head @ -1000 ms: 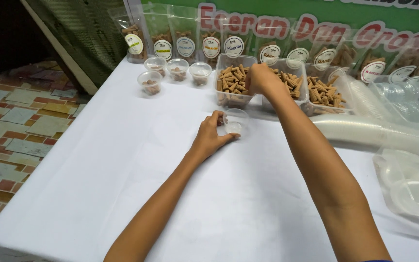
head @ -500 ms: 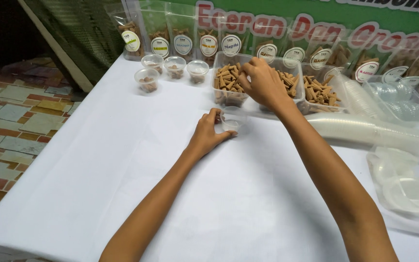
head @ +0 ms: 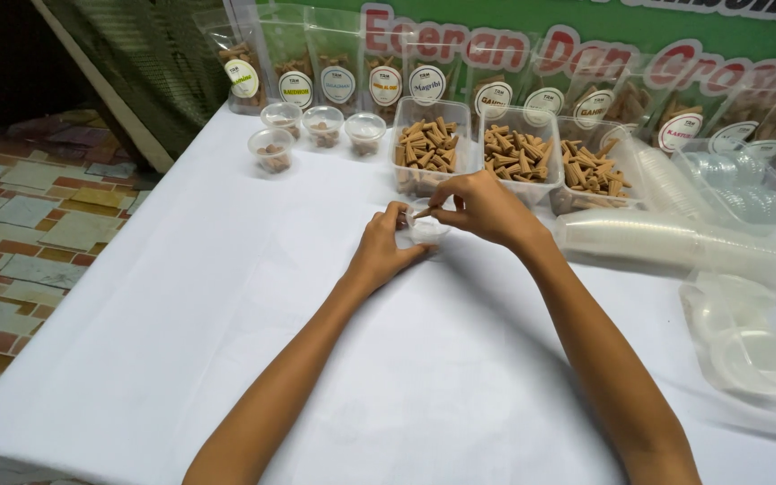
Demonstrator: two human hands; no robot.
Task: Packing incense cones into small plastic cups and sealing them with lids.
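The left hand (head: 379, 251) steadied a small clear cup (head: 424, 230) on the white table (head: 226, 296), fingers curled round its near side. The right hand (head: 482, 207) hovered just beside and above the rim, thumb and forefinger pinched shut on a brown cone (head: 420, 214). The cone lay nearly level, its long axis pointing left across the cup's mouth, tip over the opening. The trays (head: 430, 148) of cones stood just behind.

Both forearms are bare from elbow to wrist, with no sleeves in view. The left hand (head: 379, 254) and right hand (head: 485, 207) wear no gloves, rings, watch or bracelet
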